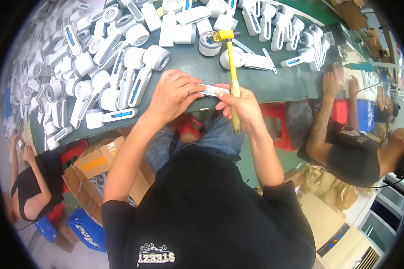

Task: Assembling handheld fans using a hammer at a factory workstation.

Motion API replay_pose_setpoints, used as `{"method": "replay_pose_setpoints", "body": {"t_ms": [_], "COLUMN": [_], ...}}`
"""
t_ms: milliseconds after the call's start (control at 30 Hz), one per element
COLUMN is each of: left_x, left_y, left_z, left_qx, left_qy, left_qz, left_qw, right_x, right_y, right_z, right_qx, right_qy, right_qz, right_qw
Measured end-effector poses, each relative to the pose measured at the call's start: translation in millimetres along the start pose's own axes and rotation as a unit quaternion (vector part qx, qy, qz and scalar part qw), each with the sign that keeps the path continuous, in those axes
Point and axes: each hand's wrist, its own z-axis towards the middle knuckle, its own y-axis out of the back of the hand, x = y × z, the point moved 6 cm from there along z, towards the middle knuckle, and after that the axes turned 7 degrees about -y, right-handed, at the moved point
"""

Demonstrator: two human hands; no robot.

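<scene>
A narrow light-grey plastic strip (209,91) lies level between my hands over the bench's near edge. My left hand (176,95) is closed, its fingers pinching the strip's left end. In my right hand (244,106), thumb and fingers hold the strip's right end. That same hand also keeps a hammer (233,65) with a yellow shaft upright, its handle lying across the palm and its head pointing away from me. Beyond the hammer head stands a round fan part (209,46) with its inside showing. A handheld fan (143,80) rests left of my left hand.
Many white and grey handheld fans (83,62) are heaped over the left of the green bench (184,60); more (278,29) stand at the far right. Co-workers sit on both sides, one arm (321,101) reaching to the bench. A cardboard box (92,163) stands beside my left leg.
</scene>
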Motion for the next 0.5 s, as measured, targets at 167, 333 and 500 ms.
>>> {"method": "replay_pose_setpoints", "body": {"t_ms": [167,333,500], "left_x": [6.3,15.6,-5.0], "left_y": [3.3,2.4,-0.1], "left_z": [9.4,3.6,11.3], "left_qx": [-0.024,0.007,0.039], "left_qy": [0.086,0.094,-0.041], "left_qz": [-0.039,-0.015,0.080], "left_qw": [0.995,0.995,0.995], "right_x": [2.5,9.9,12.8], "right_y": [2.6,0.4,3.5], "right_z": [0.7,4.9,2.3], "right_qx": [-0.038,-0.030,-0.025], "right_qy": [0.026,0.028,0.043], "right_qz": [-0.014,-0.017,-0.064], "right_qw": [0.999,0.999,0.997]}}
